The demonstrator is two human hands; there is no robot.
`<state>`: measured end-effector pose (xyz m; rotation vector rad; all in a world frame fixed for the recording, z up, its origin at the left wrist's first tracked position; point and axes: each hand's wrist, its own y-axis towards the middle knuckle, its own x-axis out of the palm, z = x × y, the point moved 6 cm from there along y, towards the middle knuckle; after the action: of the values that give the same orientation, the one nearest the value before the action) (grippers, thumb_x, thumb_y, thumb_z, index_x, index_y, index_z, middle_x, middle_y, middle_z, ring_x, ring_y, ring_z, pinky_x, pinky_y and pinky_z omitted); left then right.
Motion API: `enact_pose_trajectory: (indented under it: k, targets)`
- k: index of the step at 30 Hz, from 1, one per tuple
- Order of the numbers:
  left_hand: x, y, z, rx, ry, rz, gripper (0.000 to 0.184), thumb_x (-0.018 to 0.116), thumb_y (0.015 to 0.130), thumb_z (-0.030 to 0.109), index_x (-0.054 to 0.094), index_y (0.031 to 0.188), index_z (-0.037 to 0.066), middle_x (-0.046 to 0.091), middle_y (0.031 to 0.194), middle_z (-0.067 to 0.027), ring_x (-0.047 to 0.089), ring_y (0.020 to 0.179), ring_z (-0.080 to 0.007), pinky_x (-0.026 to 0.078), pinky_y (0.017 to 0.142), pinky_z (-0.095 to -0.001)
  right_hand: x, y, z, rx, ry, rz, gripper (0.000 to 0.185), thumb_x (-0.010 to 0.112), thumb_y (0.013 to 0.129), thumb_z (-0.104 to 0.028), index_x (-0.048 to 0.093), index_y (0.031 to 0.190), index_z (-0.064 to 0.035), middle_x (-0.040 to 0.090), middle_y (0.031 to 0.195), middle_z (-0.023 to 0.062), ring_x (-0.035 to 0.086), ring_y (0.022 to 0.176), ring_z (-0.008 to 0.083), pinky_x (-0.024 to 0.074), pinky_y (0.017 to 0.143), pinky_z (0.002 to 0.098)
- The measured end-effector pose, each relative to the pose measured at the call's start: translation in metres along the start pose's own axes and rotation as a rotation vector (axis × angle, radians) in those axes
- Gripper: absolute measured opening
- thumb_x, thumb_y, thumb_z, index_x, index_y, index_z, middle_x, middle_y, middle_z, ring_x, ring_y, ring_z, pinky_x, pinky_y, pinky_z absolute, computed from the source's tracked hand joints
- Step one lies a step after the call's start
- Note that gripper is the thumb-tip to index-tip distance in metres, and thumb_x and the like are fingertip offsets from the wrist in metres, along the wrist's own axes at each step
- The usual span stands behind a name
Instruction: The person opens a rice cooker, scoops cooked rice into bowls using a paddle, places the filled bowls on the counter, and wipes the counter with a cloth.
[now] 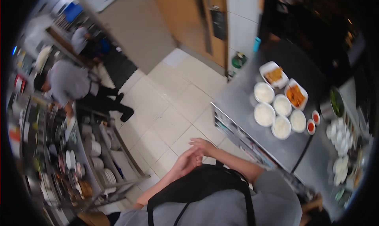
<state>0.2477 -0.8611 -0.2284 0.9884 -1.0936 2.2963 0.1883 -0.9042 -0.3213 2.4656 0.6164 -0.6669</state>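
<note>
In front of the black apron (193, 186), at waist height, my two hands meet and touch each other. My right hand (204, 147) lies across my left, its fingers stretched out and no object in it. Partly covered by it is my left hand (186, 162); its fingers are mostly hidden, and no object shows there. Both hands hang over the tiled floor, apart from the steel counter (241, 103) on the right. Bowls of white food, perhaps rice (264, 114), stand on that counter beside a tray of orange food (296, 95) and a tray of brownish food (273, 75).
Two small cups of red sauce (311, 127) and stacked white cups (340, 137) stand farther right. On the left, a co-worker (73, 83) leans over a shelving rack with stacked plates (104, 178). Another person (80, 40) is beyond. A wooden door (185, 20) is ahead.
</note>
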Motion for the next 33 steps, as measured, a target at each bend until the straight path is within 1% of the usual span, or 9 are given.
enact_pose_trajectory:
  k: [2, 4, 5, 9, 14, 22, 28, 30, 33]
  targets:
    - [0.006, -0.002, 0.006, 0.047, 0.193, 0.007, 0.025, 0.046, 0.085, 0.025, 0.049, 0.103, 0.007, 0.052, 0.078, -0.0024, 0.049, 0.066, -0.0099, 0.039, 0.057, -0.022, 0.0, -0.004, -0.001, 0.38, 0.527, -0.015, 0.021, 0.054, 0.073, -0.017, 0.058, 0.091, -0.0069, 0.057, 0.093, 0.0081, 0.053, 0.093, 0.0172, 0.0451, 0.071, 0.0319]
    - [0.015, 0.002, 0.023, 0.262, 0.55, 0.028, 0.023, 0.048, 0.085, 0.022, 0.051, 0.103, 0.008, 0.054, 0.084, -0.0027, 0.052, 0.073, -0.011, 0.041, 0.064, -0.0225, 0.004, -0.008, 0.005, 0.509, 0.559, -0.102, 0.018, 0.049, 0.079, -0.016, 0.057, 0.089, -0.0048, 0.056, 0.09, 0.0068, 0.054, 0.089, 0.0155, 0.0463, 0.068, 0.0297]
    - [0.016, 0.003, 0.03, 0.416, 0.788, 0.087, 0.023, 0.049, 0.084, 0.019, 0.052, 0.103, 0.007, 0.054, 0.087, -0.0032, 0.053, 0.076, -0.0123, 0.043, 0.068, -0.0241, 0.001, -0.002, -0.004, 0.337, 0.297, -0.176, 0.02, 0.045, 0.083, -0.017, 0.055, 0.091, -0.0016, 0.055, 0.093, 0.0076, 0.054, 0.088, 0.0164, 0.0461, 0.072, 0.0285]
    - [0.054, -0.009, 0.052, 1.001, 1.433, 0.029, 0.032, 0.057, 0.076, 0.018, 0.051, 0.105, 0.006, 0.053, 0.104, -0.0079, 0.049, 0.102, -0.0238, 0.038, 0.085, -0.0343, -0.013, 0.013, -0.011, 0.508, 1.379, 0.224, 0.035, 0.041, 0.086, -0.029, 0.049, 0.107, -0.0025, 0.051, 0.106, 0.0082, 0.049, 0.1, 0.0183, 0.0408, 0.082, 0.0314]
    - [0.07, -0.002, 0.021, 1.277, 1.89, -0.225, 0.038, 0.053, 0.076, 0.028, 0.051, 0.108, 0.008, 0.045, 0.119, -0.0083, 0.03, 0.12, -0.0315, 0.023, 0.096, -0.0503, -0.022, 0.025, -0.024, 0.656, 1.664, 0.226, 0.04, 0.039, 0.087, -0.033, 0.045, 0.111, -0.0025, 0.048, 0.111, 0.0085, 0.046, 0.104, 0.0187, 0.0379, 0.086, 0.0323]
    - [0.013, 0.008, 0.035, 1.266, 1.914, -0.053, 0.054, 0.049, 0.074, 0.039, 0.042, 0.119, 0.01, 0.037, 0.125, -0.0136, 0.031, 0.119, -0.0346, 0.019, 0.097, -0.0526, -0.003, 0.042, -0.05, 0.778, 1.796, 0.159, 0.048, 0.035, 0.087, -0.039, 0.039, 0.118, -0.0025, 0.044, 0.119, 0.0091, 0.041, 0.11, 0.0192, 0.0333, 0.091, 0.0338]
    - [-0.059, 0.008, 0.074, 1.19, 1.8, 0.361, 0.057, 0.04, 0.08, 0.047, 0.036, 0.124, 0.012, 0.031, 0.129, -0.0171, 0.03, 0.119, -0.0333, 0.02, 0.096, -0.0523, -0.035, 0.051, -0.102, 0.634, 1.735, 0.045, 0.058, 0.03, 0.087, -0.046, 0.03, 0.125, -0.0025, 0.033, 0.129, 0.0105, 0.03, 0.119, 0.0211, 0.0234, 0.098, 0.0363]
    - [-0.114, 0.012, 0.087, 0.956, 1.418, 0.767, 0.063, 0.036, 0.08, 0.053, 0.032, 0.128, 0.013, 0.029, 0.13, -0.0168, 0.028, 0.121, -0.0299, 0.019, 0.096, -0.0529, -0.061, 0.066, -0.132, 0.52, 1.684, -0.007, 0.064, 0.026, 0.086, -0.051, 0.025, 0.129, -0.0025, 0.025, 0.135, 0.0117, 0.022, 0.125, 0.0227, 0.0157, 0.102, 0.038]
    - [-0.179, 0.041, 0.064, 0.643, 0.856, 0.712, 0.076, 0.034, 0.077, 0.064, 0.024, 0.132, 0.013, 0.022, 0.134, -0.0168, 0.022, 0.124, -0.0319, 0.018, 0.097, -0.0526, -0.112, 0.084, -0.176, 0.062, 1.409, 0.187, 0.073, 0.027, 0.083, -0.056, 0.018, 0.131, -0.0013, 0.017, 0.137, 0.0164, 0.015, 0.127, 0.0265, 0.0094, 0.103, 0.0408]
